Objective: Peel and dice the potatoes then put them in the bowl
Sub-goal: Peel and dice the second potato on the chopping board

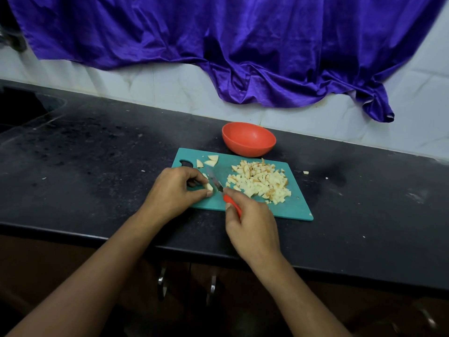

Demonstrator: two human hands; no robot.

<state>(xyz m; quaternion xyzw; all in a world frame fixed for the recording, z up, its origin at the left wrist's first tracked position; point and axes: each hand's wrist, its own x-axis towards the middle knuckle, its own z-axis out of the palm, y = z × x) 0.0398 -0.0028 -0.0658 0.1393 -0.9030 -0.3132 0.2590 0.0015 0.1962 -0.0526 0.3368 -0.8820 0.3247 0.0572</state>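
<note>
On teal board [289, 205]: potato piece [209, 186] pinched between left-hand fingers [206, 193], knife [218, 187] alongside.

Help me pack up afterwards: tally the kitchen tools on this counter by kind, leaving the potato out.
Bowl: 1
Cutting board: 1
Knife: 1
Total: 3

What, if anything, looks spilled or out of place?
One diced potato piece lies on the black counter, just off the right edge of the teal cutting board, apart from the diced pile. Small pale scraps dot the counter too.
</note>
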